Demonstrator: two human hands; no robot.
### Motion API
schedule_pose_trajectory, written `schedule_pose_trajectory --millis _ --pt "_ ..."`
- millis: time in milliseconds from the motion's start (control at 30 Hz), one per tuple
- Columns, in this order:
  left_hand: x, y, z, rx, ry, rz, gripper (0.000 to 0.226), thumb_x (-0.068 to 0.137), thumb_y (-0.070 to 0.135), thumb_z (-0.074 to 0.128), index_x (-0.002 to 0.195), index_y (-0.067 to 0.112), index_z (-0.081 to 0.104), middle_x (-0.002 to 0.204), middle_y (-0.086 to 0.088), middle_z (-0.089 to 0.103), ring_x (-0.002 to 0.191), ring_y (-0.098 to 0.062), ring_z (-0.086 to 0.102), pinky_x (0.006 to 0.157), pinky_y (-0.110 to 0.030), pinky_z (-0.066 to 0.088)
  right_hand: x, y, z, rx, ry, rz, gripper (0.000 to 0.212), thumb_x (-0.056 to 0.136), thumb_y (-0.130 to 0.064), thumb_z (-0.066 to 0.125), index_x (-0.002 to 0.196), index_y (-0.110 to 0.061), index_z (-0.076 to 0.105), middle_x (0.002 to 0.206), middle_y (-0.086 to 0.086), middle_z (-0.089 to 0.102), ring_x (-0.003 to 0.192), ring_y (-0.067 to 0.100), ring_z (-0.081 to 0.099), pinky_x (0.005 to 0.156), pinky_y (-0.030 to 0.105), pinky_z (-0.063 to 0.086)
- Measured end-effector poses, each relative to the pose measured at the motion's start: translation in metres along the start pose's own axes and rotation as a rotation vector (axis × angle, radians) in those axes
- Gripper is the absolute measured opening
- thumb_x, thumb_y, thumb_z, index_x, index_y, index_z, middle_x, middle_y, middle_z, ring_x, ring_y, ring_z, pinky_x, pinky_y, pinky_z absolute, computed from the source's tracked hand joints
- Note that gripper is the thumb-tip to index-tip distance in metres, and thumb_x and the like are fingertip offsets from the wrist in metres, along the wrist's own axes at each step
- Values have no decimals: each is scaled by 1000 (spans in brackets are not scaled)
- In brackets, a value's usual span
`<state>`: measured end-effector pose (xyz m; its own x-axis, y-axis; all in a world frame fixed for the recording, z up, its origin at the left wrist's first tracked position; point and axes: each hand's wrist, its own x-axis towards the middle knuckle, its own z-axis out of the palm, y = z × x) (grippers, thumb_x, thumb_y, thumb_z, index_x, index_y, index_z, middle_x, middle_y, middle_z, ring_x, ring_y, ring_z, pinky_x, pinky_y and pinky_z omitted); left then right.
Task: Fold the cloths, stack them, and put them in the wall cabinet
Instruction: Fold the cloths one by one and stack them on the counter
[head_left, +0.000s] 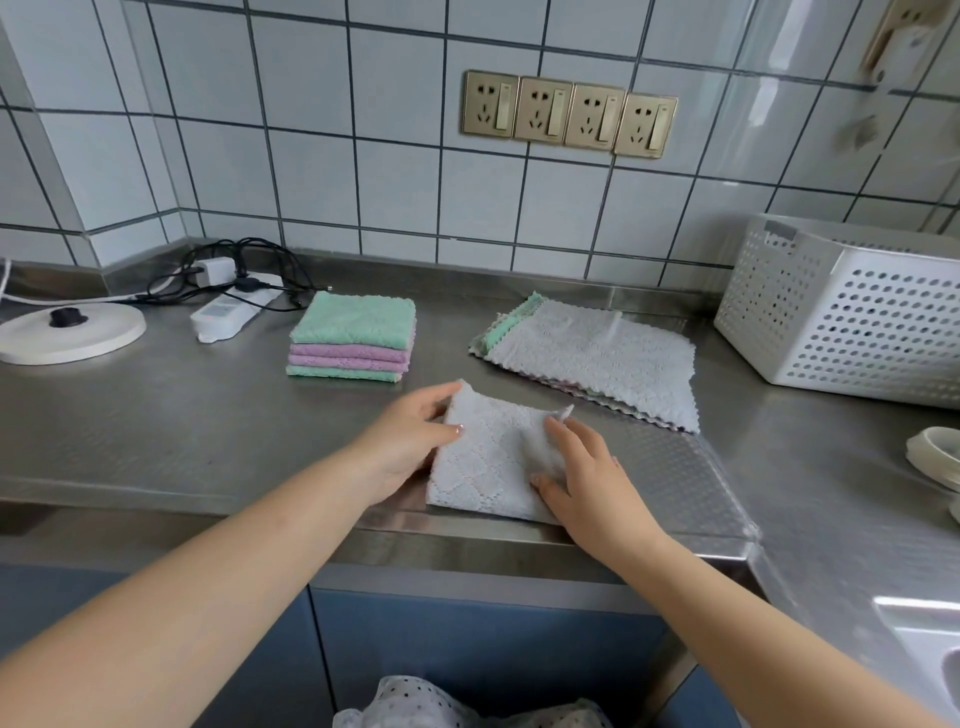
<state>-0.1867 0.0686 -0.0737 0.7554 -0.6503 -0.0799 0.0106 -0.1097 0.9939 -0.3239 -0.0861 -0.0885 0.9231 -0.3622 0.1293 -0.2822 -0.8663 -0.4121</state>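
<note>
Pressing flat on a folded grey cloth (493, 462) between them, the left hand (402, 447) grips its left edge, the right hand (587, 478) lies open-palmed on top, and the folded stack (353, 338) sits beyond the left hand.

Basket (852, 317): I see its right side cut off by the frame edge.
Unfolded pile (587, 358): lower cloths hidden under the grey one; I can't count them.
Right-edge round object (935, 454): cropped, I can't identify it.
</note>
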Motion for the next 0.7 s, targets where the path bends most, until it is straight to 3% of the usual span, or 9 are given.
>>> schedule_pose_trajectory --millis 100,233,333,400,467,567,633,700 --pt "-1 -4 -1 65 -66 -18 52 89 -8 52 135 15 48 147 -3 38 138 -15 31 116 -36 24 1 0 2 123 51 -9 61 95 -27 52 148 -25 22 158 -2 7 135 19 36 103 27 35" --pt "3 -3 -6 177 1 137 52 88 -4 55 131 25 52 146 6 40 136 -9 31 111 -23 24 10 -2 5 284 102 1 61 92 -23 58 145 -30 29 157 -6 10 137 15 32 100 16 29" --pt "8 10 -15 52 21 221 52 88 -7 53 128 27 54 139 10 44 125 1 39 100 -13 32 24 -10 1 567 145 57 61 88 -21 65 140 -35 37 153 -9 21 142 9 21 113 24 20" --pt "16 20 -26 -1 28 244 52 89 -9 52 128 25 53 135 11 47 118 5 43 89 -5 40 39 -20 -1 830 120 77 58 86 -15 67 134 -37 44 147 -11 35 136 8 35 115 35 29" --pt "26 30 -40 -2 47 246 51 90 -6 52 131 25 52 138 10 45 123 1 42 98 -12 38 53 -30 -1 1042 43 80 50 87 -8 64 127 -35 52 139 -10 47 123 10 51 107 35 42" --pt "44 35 -69 131 82 217 51 93 10 54 139 30 42 149 11 31 138 -4 25 115 -27 23 80 -47 1 1090 -27 88 36 88 -7 62 113 -34 61 121 -6 61 101 9 62 88 23 52" --pt "55 36 -90 257 106 191 51 94 19 54 140 34 37 151 12 28 138 -3 24 115 -26 20 103 -58 2 1107 -36 118 32 88 -11 64 110 -35 61 110 -7 65 99 13 64 90 31 53" --pt "65 42 -111 282 136 182 51 93 20 55 140 34 38 147 10 35 132 -3 33 107 -20 25 131 -70 4 1080 -23 111 37 86 -15 67 116 -35 58 118 -5 63 106 16 64 96 37 51"
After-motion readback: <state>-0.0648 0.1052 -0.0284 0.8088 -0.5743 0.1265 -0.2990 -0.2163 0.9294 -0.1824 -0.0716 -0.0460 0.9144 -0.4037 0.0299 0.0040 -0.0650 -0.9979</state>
